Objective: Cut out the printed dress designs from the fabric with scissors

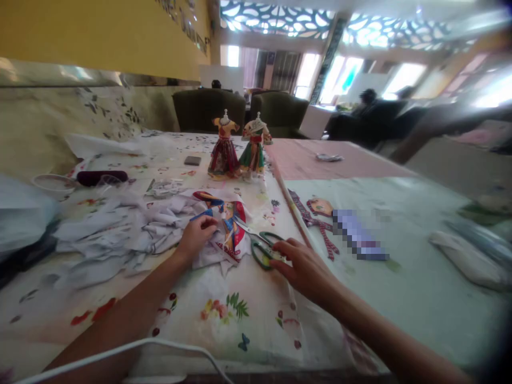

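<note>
Mid-frame, the left hand (197,233) pinches the glossy printed paper cutout (229,226); the right hand's (304,268) loose fingertips touch green-handled scissors (262,246), not gripping.

Two bare forearms, no sleeves in view, left hand (197,234) and right hand (304,266) without rings or gloves

We sit in a café-like hall used for crafts: green armchairs (208,109) ring other tables, a patterned lit ceiling (276,16) glows overhead, and miniature dress mannequins (224,149) stand on our flowered tablecloth (224,314).
</note>
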A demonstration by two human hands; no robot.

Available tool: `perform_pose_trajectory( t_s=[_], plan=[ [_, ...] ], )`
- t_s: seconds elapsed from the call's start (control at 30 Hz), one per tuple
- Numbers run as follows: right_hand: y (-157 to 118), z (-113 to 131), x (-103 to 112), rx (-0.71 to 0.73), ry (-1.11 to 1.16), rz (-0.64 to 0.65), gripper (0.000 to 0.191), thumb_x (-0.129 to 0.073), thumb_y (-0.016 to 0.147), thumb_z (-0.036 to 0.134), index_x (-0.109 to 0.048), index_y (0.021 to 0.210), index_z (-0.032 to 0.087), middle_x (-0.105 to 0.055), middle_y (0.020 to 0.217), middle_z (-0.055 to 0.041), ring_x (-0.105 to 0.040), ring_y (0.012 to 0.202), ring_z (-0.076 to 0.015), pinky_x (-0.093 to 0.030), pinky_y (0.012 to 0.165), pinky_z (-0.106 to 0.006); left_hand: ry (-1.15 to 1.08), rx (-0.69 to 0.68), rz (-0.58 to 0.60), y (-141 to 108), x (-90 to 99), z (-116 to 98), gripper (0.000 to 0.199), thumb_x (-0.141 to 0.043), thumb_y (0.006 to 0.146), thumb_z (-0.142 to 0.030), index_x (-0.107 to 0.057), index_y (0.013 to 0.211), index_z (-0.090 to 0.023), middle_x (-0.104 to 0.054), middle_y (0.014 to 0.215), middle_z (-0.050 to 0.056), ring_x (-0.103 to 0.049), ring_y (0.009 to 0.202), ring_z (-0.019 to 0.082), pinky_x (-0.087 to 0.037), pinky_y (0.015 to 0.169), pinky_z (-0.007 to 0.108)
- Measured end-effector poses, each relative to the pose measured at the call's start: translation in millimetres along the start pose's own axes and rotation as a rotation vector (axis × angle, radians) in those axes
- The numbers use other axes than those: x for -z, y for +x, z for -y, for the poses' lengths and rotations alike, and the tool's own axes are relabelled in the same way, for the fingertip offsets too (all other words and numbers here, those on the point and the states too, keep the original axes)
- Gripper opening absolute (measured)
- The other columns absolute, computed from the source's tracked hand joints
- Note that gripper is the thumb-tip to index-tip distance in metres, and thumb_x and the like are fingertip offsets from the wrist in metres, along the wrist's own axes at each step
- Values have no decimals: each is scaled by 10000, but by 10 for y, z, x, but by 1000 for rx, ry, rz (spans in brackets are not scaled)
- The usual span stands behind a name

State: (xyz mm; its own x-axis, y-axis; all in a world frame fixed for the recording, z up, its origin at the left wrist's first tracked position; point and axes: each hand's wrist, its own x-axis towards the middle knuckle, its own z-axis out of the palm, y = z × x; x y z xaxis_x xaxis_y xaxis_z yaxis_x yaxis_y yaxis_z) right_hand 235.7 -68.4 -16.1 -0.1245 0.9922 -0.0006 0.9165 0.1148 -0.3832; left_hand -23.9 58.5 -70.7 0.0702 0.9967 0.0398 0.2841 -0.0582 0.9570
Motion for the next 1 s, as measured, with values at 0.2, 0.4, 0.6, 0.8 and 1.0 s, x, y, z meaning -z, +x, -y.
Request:
perform_pose_trajectory(
  t_s=[0.2, 0.4, 0.6, 0.8, 1.0],
  plan=[
    [328, 346, -196, 300, -73, -11, 437, -758, 882, 352, -660, 1297, 255, -622, 1269, -135, -588, 1132, -310, -473, 938, -402, 78, 3, 162, 34, 3, 8, 327, -636, 685, -387, -717, 913, -167, -744, 924, 58, -655, 856, 224, -496, 818, 340],
    [434, 217, -319, 341, -239, 29, 133, -603, 982, 224, -731, 1015, 219, -696, 1129, -99, -613, 1067, -261, -458, 900, -362, 219, -11, 270, 52, 41, -25, 325, -619, 708, -359, -738, 945, -172, -744, 997, 64, -648, 891, 233, -503, 821, 345],
    [475, -52, -249, 275, -241, -35, 155, -583, 962, 141, -736, 945, 165, -716, 1121, -145, -632, 1049, -301, -470, 857, -393, 321, -27, 408, 56, 114, -193, 360, -610, 771, -392, -745, 1027, -179, -753, 1025, 57, -665, 903, 227, -515, 794, 323],
    [399, 48, -374, 518, -154, -87, 409, -668, 942, 207, -616, 1348, 209, -601, 1422, -146, -530, 1295, -313, -367, 1098, -480, 457, -123, 388, -30, -29, -284, 244, -688, 746, -407, -725, 814, -176, -728, 936, 73, -657, 925, 250, -504, 856, 351],
    [388, 69, -449, 624, -97, 50, 215, -675, 932, 203, -715, 1144, 198, -712, 1227, -104, -645, 1114, -260, -463, 981, -404, 600, -207, 274, -74, 31, -248, 97, -613, 745, -229, -702, 733, -192, -700, 881, 57, -636, 875, 221, -466, 854, 339]
  ],
)
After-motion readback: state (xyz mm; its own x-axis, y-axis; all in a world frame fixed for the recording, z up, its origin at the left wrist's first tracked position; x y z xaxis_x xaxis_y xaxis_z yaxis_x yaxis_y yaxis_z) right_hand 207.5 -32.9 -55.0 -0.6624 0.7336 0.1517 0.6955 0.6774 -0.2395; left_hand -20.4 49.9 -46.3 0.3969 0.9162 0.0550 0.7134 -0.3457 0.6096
